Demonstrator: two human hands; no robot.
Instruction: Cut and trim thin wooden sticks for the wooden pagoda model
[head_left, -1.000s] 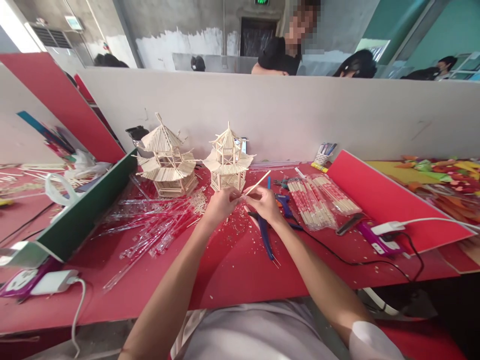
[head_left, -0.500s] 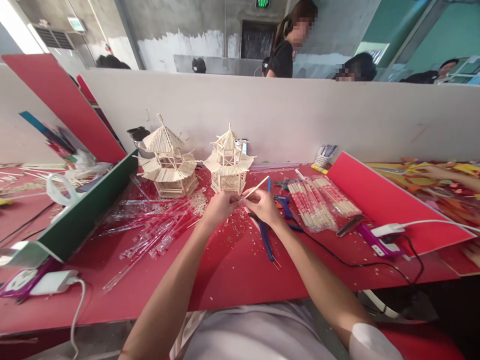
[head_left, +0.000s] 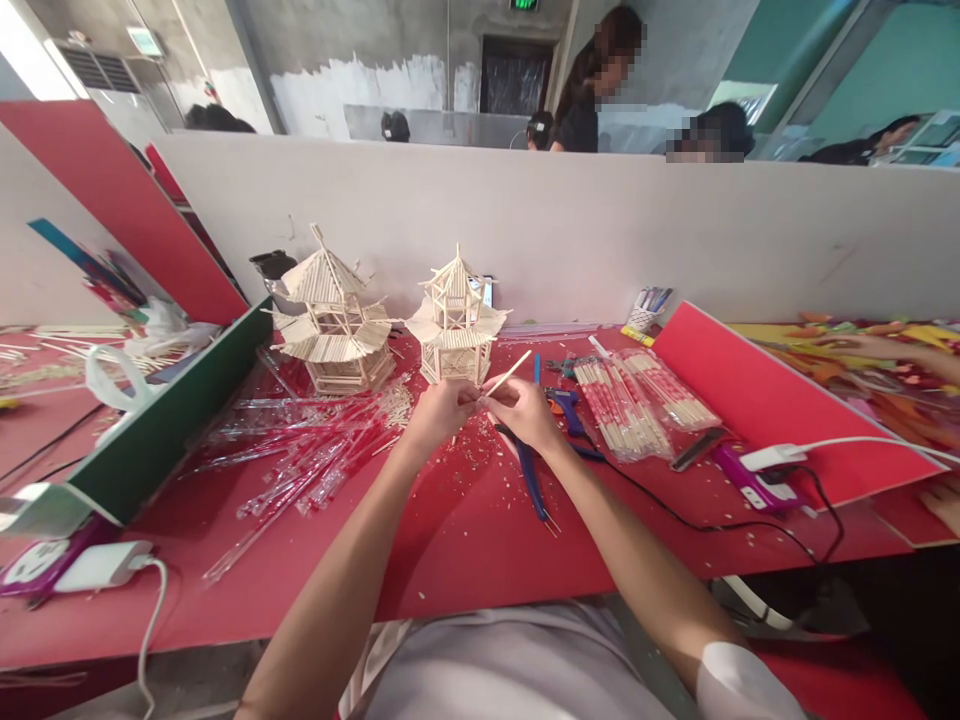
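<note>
A thin wooden stick (head_left: 511, 371) slants up to the right from between my hands. My right hand (head_left: 523, 408) is closed with its fingertips pinching it. My left hand (head_left: 444, 410) is closed too, its fingertips meeting the right hand's at the stick's lower end; the exact grip there is too small to make out. Just beyond my hands stands a small stick-built pagoda (head_left: 456, 325). A larger stick pagoda (head_left: 330, 320) is to its left. Pliers with blue handles (head_left: 531, 480) lie under my right wrist, and a blue glue gun (head_left: 568, 408) rests to the right.
Clear plastic wrappers (head_left: 315, 450) are heaped on the left of the red table (head_left: 465, 550). Packs of sticks (head_left: 626, 410) lie at the right. A green divider (head_left: 180, 420) and a red divider (head_left: 780, 410) flank the space. A black cable (head_left: 675, 515) crosses the right side. People are behind the partition.
The stick's free end has shifted slightly left and its angle is a little steeper. My hands stay together in nearly the same place. The standing person behind the partition has moved slightly.
</note>
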